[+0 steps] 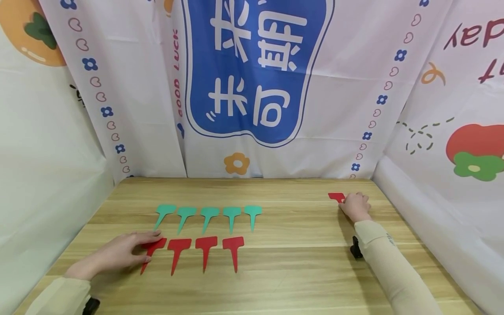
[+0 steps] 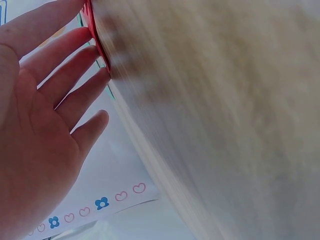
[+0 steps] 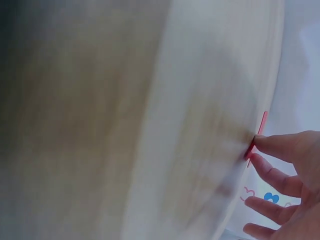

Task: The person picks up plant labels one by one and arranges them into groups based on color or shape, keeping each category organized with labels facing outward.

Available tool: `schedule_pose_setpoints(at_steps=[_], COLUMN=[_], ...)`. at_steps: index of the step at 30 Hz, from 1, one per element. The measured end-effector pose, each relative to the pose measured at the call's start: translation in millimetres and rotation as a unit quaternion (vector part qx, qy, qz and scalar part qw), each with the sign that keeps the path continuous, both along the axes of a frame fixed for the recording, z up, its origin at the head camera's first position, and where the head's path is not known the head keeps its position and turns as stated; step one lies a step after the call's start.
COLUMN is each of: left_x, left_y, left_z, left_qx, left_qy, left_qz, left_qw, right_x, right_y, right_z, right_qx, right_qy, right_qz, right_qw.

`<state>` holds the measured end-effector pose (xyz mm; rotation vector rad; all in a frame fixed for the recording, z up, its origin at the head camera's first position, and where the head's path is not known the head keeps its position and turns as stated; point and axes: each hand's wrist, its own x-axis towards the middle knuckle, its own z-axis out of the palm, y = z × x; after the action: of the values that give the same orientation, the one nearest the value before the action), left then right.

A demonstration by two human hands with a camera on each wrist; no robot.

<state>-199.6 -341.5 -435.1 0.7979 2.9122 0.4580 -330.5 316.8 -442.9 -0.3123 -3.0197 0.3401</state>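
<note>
At the table's back right, my right hand [image 1: 356,206] pinches a red T-shaped plant label [image 1: 336,196] between thumb and index finger; its head sticks out to the left. The right wrist view shows that label [image 3: 264,121] edge-on at the fingertips, the other fingers spread below. My left hand [image 1: 125,250] reaches in from the left with long, fairly straight fingers touching the leftmost red label [image 1: 154,248] of the front row, partly covering it. More red labels [image 1: 180,250] lie to its right, stems toward me. Fingertips of the left hand [image 2: 55,100] meet red edges in the left wrist view.
Behind the red row lies a row of several green plant labels [image 1: 210,213], also stems toward me. The wooden table [image 1: 291,271] ends at a printed cloth backdrop [image 1: 157,109], with cloth walls at both sides.
</note>
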Motion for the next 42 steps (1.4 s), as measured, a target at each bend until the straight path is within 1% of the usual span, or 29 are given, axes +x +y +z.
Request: schedule_pose_setpoints(at_steps=[3, 7, 11, 18, 29, 42], left_x=[0.1, 0.8, 0.6, 0.4, -0.5, -1.4], left_y=[0, 0, 0, -1, -1, 1], left_z=[0.6, 1.4, 1.2, -0.1, -0.4, 0.8], left_qx=[0.0, 0.0, 0.002, 0.005, 0.008, 0.006], left_qy=[0.001, 0.001, -0.002, -0.008, -0.005, -0.014], left_qz=[-0.002, -0.003, -0.001, -0.001, -0.004, 0.001], left_qw=[1.0, 1.0, 1.0, 1.0, 0.9999, 0.9999], right_x=[-0.9, -4.8, -7.1, -6.8, -5.2, -3.3], right_y=[-1, -1, -2, -1, 1, 3], right_z=[0.4, 0.8, 2.3, 2.9, 3.1, 10.5], right_qx=[-0.014, -0.034, -0.037, -0.045, -0.061, -0.07], right_qy=[-0.003, -0.02, -0.036, -0.044, -0.041, -0.066], right_qz=[-0.018, -0.046, -0.061, -0.063, -0.061, -0.05], right_qw=[1.0, 0.998, 0.997, 0.996, 0.995, 0.994])
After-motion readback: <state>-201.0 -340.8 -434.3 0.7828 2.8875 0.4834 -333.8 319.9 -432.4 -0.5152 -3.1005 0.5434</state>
